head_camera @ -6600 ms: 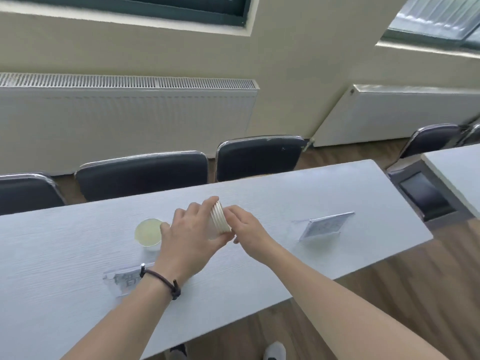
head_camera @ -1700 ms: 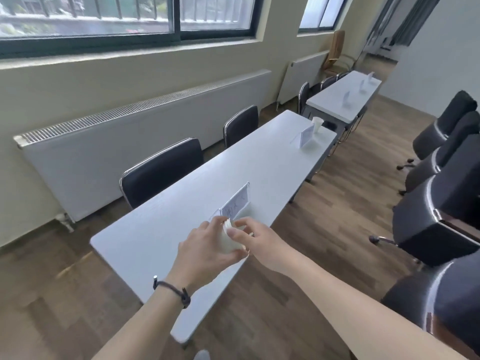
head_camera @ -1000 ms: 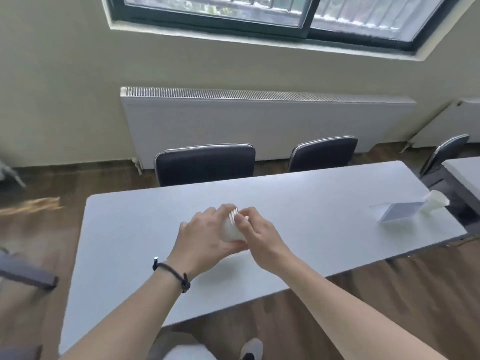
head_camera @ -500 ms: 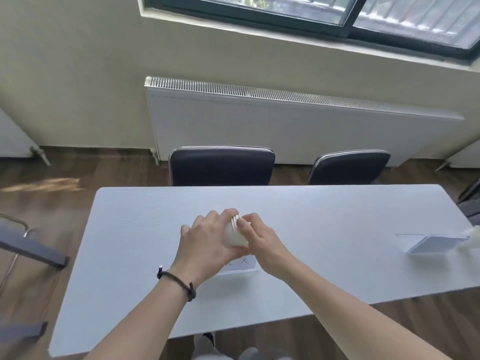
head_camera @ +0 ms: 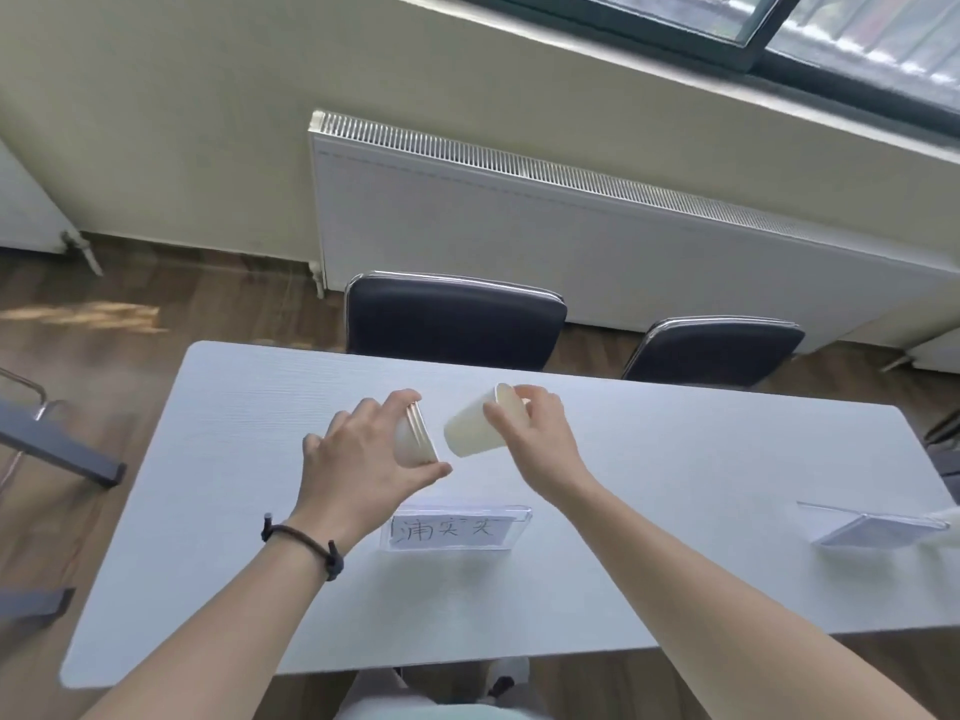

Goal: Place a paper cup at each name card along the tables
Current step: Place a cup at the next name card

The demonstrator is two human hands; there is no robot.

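My left hand (head_camera: 363, 459) grips a stack of nested paper cups (head_camera: 418, 433), held sideways with the rims facing right. My right hand (head_camera: 535, 439) holds a single pale paper cup (head_camera: 470, 426) by its rim, tilted on its side just right of the stack and apart from it. Both hands hover over the white table (head_camera: 234, 511). A clear name card (head_camera: 454, 530) with handwritten characters stands on the table just below and between my hands. A second name card (head_camera: 872, 530) sits near the table's right end.
Two dark chairs (head_camera: 454, 322) (head_camera: 714, 350) stand behind the table's far edge, in front of a white radiator (head_camera: 571, 226). Another dark furniture piece (head_camera: 47, 444) is at the left. A pale object shows at the right frame edge beside the second card.
My right hand has pulled one cup off the stack and moved it to the right. The view has tipped down, showing the name card under my hands.
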